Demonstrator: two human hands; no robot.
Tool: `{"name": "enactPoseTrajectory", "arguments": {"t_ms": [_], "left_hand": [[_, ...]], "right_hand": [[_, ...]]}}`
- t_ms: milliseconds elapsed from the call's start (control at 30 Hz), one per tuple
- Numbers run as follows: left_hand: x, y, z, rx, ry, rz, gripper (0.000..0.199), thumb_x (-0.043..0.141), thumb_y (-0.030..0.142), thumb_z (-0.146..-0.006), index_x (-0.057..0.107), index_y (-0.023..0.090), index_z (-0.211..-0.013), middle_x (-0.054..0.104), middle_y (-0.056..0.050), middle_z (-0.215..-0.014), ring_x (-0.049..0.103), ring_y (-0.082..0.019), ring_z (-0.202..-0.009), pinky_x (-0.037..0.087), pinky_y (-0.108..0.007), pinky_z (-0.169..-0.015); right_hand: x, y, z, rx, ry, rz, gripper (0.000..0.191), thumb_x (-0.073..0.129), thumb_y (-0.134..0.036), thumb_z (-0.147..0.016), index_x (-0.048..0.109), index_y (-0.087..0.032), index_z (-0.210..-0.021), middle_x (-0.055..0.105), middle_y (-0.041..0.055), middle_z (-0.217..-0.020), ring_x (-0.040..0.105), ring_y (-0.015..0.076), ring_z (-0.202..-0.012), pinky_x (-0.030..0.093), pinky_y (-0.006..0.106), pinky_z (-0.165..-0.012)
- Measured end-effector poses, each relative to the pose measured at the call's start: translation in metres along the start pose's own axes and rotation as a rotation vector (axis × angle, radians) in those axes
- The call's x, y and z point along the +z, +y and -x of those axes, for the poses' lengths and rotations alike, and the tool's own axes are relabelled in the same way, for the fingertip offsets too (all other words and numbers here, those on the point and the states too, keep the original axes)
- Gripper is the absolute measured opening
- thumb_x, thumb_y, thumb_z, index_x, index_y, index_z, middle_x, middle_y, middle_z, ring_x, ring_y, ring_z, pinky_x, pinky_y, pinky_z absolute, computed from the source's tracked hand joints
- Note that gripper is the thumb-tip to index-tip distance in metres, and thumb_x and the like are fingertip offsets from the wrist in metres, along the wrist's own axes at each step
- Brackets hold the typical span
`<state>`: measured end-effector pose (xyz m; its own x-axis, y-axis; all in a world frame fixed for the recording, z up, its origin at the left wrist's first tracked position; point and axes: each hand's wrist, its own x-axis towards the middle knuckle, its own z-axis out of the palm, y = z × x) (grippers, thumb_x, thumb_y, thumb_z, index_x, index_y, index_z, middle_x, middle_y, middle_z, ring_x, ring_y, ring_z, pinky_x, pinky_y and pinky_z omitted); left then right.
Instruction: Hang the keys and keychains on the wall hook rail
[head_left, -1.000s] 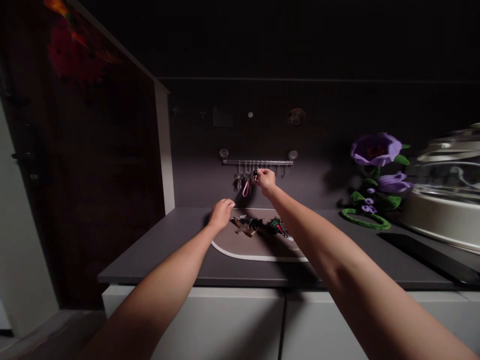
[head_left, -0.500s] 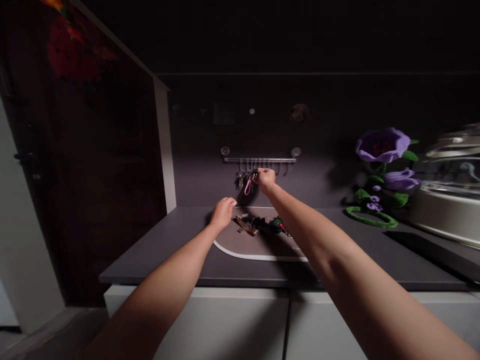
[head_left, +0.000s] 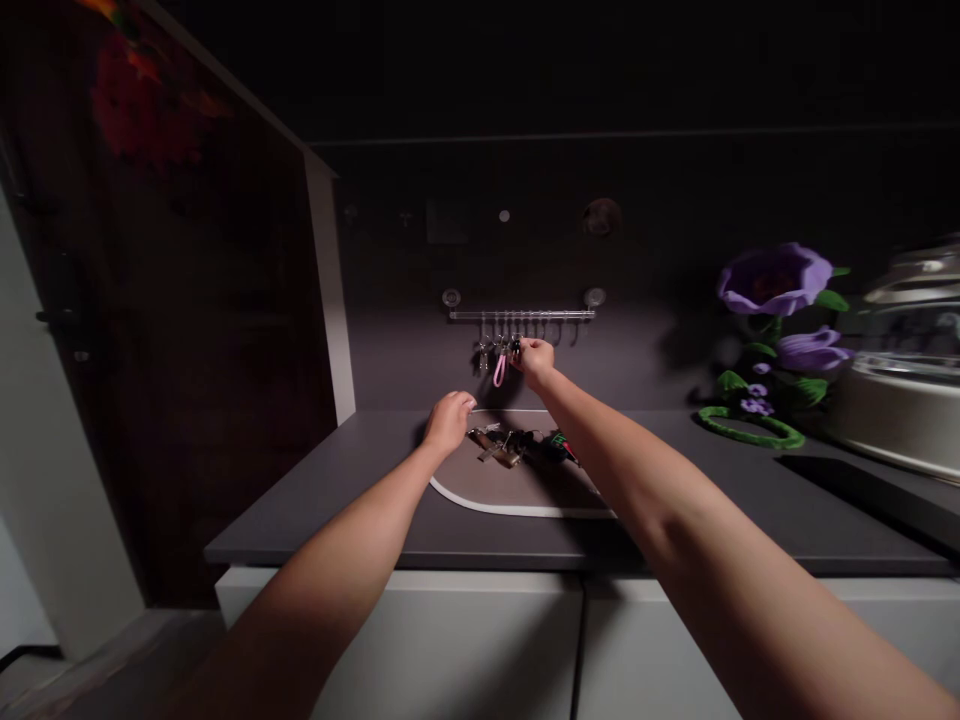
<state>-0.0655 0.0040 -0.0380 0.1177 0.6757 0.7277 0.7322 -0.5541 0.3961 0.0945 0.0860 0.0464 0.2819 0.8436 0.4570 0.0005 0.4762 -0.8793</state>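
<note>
At the clear hook rail (head_left: 525,316) on the wall, my right hand (head_left: 537,360) pinches a small dark key bunch (head_left: 516,350), mostly hidden by my fingers. Just left of it hangs a pink strap (head_left: 500,371) among other keys, and silver keys (head_left: 484,353) hang further left. Lower down, my left hand (head_left: 450,420) hovers over the left side of a brownish mat (head_left: 480,492) with a white rim. Its fingers are loosely curled together, and nothing shows in them. More keys and key fobs (head_left: 510,450) lie on the mat below my hands.
Right of the mat, purple plush flowers (head_left: 776,285) stand in a green ring base (head_left: 750,428). Beside them is a cream container with a transparent upper part (head_left: 907,410). A dark door (head_left: 202,380) is at left; white cabinets (head_left: 465,640) support the grey counter (head_left: 315,500).
The view has shifted slightly. My right hand stays at the rail, with the dark key bunch hanging by the hooks beside the pink strap. My left hand has hardly moved.
</note>
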Motion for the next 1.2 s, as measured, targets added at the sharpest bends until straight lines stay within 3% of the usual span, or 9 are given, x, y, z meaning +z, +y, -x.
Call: {"name": "enactPoseTrajectory", "arguments": {"t_ms": [133,400,500,600,733,867,1033,1200], "left_hand": [[0.000,0.000,0.000,-0.004,-0.003,-0.001,0.023,0.040,0.016,-0.082,0.060,0.017,-0.073,0.061,-0.005,-0.077,0.054,-0.015,-0.076,0.040,-0.026,-0.072],[0.000,-0.002,0.000,-0.014,-0.009,-0.002,0.022,0.040,0.015,-0.082,0.061,0.016,-0.074,0.062,-0.005,-0.079,0.054,-0.015,-0.079,0.040,-0.026,-0.074],[0.000,-0.002,-0.001,-0.015,0.003,0.003,0.022,0.040,0.015,-0.082,0.061,0.016,-0.076,0.062,-0.005,-0.080,0.054,-0.015,-0.079,0.041,-0.026,-0.074],[-0.002,-0.002,-0.001,-0.020,0.005,0.000,0.024,0.039,0.015,-0.083,0.062,0.017,-0.076,0.062,-0.005,-0.079,0.055,-0.015,-0.077,0.042,-0.027,-0.073],[-0.004,-0.002,-0.001,-0.017,-0.003,0.006,0.024,0.041,0.016,-0.083,0.064,0.017,-0.078,0.063,-0.005,-0.082,0.055,-0.016,-0.079,0.042,-0.027,-0.075],[-0.007,-0.004,0.000,-0.025,-0.024,0.009,0.022,0.043,0.016,-0.082,0.065,0.018,-0.081,0.063,-0.005,-0.085,0.055,-0.016,-0.081,0.043,-0.028,-0.078],[-0.012,-0.005,0.001,-0.013,-0.093,-0.027,0.021,0.045,0.018,-0.082,0.066,0.018,-0.084,0.064,-0.006,-0.087,0.055,-0.017,-0.085,0.042,-0.028,-0.080],[-0.019,-0.004,0.003,-0.015,-0.198,-0.086,0.021,0.046,0.021,-0.081,0.066,0.016,-0.085,0.065,-0.007,-0.087,0.055,-0.018,-0.086,0.041,-0.029,-0.079]], "right_hand": [[0.000,-0.001,0.003,0.120,0.050,-0.123,0.010,0.046,-0.017,-0.079,0.053,-0.015,-0.071,0.047,-0.0040,-0.050,0.045,0.0061,-0.045,0.046,0.019,-0.051],[-0.003,-0.006,0.006,0.134,0.059,-0.067,0.011,0.046,-0.014,-0.079,0.053,-0.014,-0.071,0.050,-0.0037,-0.055,0.044,0.0051,-0.044,0.040,0.017,-0.047],[-0.006,-0.005,0.006,0.111,0.064,0.034,0.010,0.048,-0.016,-0.077,0.057,-0.014,-0.078,0.059,0.0001,-0.066,0.052,0.0073,-0.053,0.045,0.021,-0.057],[-0.008,-0.005,0.007,0.063,0.121,0.136,0.017,0.052,-0.017,-0.075,0.059,-0.013,-0.089,0.064,0.0072,-0.089,0.060,0.0117,-0.077,0.047,0.025,-0.075],[-0.007,-0.010,0.017,0.029,0.156,0.176,0.028,0.054,-0.018,-0.073,0.056,-0.013,-0.101,0.058,0.0126,-0.111,0.056,0.0158,-0.099,0.041,0.029,-0.089],[-0.004,-0.015,0.037,-0.003,0.065,0.116,0.027,0.053,-0.018,-0.074,0.054,-0.014,-0.100,0.059,0.0108,-0.108,0.057,0.0134,-0.092,0.043,0.027,-0.084],[-0.007,-0.008,0.072,-0.014,-0.210,0.112,0.018,0.048,-0.021,-0.078,0.055,-0.014,-0.094,0.063,0.0070,-0.089,0.056,0.0097,-0.069,0.046,0.023,-0.065],[-0.017,0.009,0.097,-0.108,-0.337,0.294,0.017,0.051,-0.018,-0.077,0.059,-0.012,-0.091,0.064,0.0067,-0.088,0.056,0.0103,-0.072,0.045,0.025,-0.071]]}}
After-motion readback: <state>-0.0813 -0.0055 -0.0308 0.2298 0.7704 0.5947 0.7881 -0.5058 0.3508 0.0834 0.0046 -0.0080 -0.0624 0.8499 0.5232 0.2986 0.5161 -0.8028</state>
